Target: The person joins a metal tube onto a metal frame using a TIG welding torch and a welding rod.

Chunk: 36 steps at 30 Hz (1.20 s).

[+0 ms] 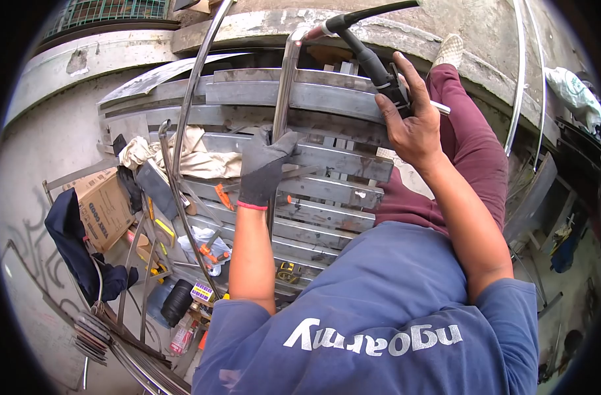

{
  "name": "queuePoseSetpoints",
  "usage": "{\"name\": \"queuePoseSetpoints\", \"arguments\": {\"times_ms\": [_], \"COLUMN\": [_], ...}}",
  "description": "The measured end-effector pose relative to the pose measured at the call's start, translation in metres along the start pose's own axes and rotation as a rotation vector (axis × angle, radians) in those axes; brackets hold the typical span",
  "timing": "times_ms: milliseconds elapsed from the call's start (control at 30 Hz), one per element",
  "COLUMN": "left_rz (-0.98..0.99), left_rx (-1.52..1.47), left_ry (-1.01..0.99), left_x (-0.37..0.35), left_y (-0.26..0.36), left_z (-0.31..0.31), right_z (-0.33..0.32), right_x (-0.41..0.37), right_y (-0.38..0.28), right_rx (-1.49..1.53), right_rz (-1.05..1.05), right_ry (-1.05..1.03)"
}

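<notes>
My left hand (267,164), in a grey and black glove with a red cuff, is wrapped round an upright shiny metal tube (284,99). The tube bends at its top, where the reddish nozzle of a black welding torch (369,59) meets it and a small bright spot shows. My bare right hand (412,115) holds the torch by its body, with thumb and forefinger against it. A thin pale rod (440,107) sticks out beside this hand. Beneath both hands lie several grey metal bars (340,158) side by side.
Curved metal tubes (182,118) rise at the left, near a beige cloth (208,161). Farther left are a cardboard box (103,207), dark blue cloth (73,237) and orange-handled tools. A tape measure (288,272) lies near my body. A concrete ledge (248,33) runs behind the bars.
</notes>
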<state>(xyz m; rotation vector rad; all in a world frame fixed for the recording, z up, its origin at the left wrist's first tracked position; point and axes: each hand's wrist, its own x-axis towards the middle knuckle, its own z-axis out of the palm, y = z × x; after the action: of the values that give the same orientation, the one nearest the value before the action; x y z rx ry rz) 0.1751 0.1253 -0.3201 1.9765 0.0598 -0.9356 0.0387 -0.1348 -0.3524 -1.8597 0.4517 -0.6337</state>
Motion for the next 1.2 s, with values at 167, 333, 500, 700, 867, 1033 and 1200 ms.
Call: {"name": "queuePoseSetpoints", "arguments": {"times_ms": [167,333,500,700,867,1033,1200], "left_rz": [0.002,0.008,0.053,0.054,0.067,0.096,0.156], "left_rx": [-0.083,-0.184,-0.143,-0.155,-0.109,-0.109,-0.010], "left_ry": [-0.076,-0.082,-0.022,-0.033,-0.006,-0.005,0.023], "left_x": [0.005,0.005,0.003,0.005,0.008,0.006,0.010], "left_y": [-0.007,-0.017,-0.015,-0.019,-0.024,-0.023,-0.031], "left_z": [0.001,0.005,0.011,0.010,0.010,0.012,0.013], "right_z": [0.002,0.002,-0.002,-0.003,-0.004,-0.001,-0.003], "right_x": [0.005,0.006,0.004,0.004,0.003,0.005,0.004], "right_y": [-0.008,-0.007,-0.008,-0.004,-0.005,-0.007,-0.005], "right_rx": [-0.004,-0.034,-0.056,-0.137,-0.159,-0.132,-0.134], "right_rz": [0.026,-0.010,0.029,-0.035,-0.014,-0.023,-0.005], "right_ry": [-0.055,-0.043,-0.068,-0.068,-0.088,-0.072,-0.114]}}
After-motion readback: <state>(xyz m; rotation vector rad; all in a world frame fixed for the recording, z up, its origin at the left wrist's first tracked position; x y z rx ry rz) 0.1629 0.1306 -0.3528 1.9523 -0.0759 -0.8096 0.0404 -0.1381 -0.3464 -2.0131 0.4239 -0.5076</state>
